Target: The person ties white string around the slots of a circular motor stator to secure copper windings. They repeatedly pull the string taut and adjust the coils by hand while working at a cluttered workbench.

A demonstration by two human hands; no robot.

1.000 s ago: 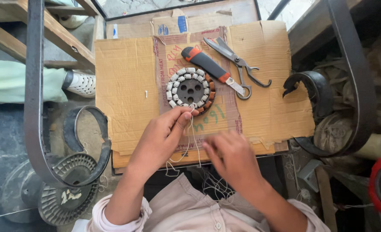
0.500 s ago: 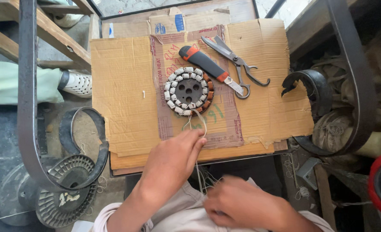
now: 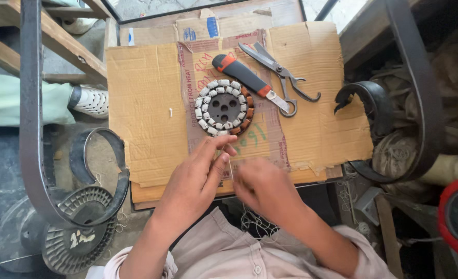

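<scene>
Both hands are held over the near edge of the cardboard sheet (image 3: pixel 146 103). A thin wire (image 3: pixel 229 164) is pinched between the fingers of the left hand (image 3: pixel 198 181), just below the round stator (image 3: pixel 224 107); the right hand (image 3: pixel 262 186) is blurred, and its grip cannot be told. The stator lies flat near the sheet's middle, its wound coils ringed about a dark hub. A utility knife (image 3: pixel 244 77) and scissors (image 3: pixel 280 77) are laid just beyond it. Bare cardboard is left open to the left; curved metal frames (image 3: pixel 32 129) crowd both sides.
</scene>
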